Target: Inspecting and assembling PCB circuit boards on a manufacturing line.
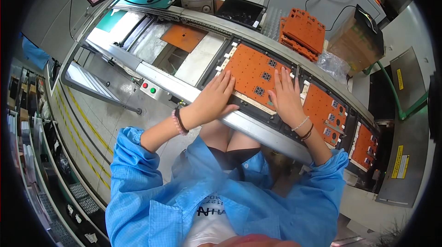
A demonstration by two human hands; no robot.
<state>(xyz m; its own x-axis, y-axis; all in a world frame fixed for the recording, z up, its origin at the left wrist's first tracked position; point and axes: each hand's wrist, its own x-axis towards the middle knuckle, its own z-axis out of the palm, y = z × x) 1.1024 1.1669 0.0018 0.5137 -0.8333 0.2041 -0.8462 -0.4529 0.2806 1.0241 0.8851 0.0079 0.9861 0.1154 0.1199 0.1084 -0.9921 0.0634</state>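
An orange perforated board (pixel 246 69) lies in a black carrier frame on the conveyor in front of me. Three dark digit displays (pixel 266 76) sit in a row along its right part. My left hand (pixel 214 95) rests flat over the board's near left edge, fingers together and stretched out, thumb pointing right. On the right edge lies my right hand (pixel 286 95), its fingers extended beside the displays. Neither hand has anything in its grasp. What is under the palms is hidden.
Two more orange boards with displays, a nearer one (pixel 324 111) and a farther one (pixel 365 145), sit along the conveyor to the right. Stacked orange plates (pixel 301 33) and a cardboard box (pixel 357 42) stand behind. A metal rail (pixel 170 83) with a button box (pixel 149 88) runs in front.
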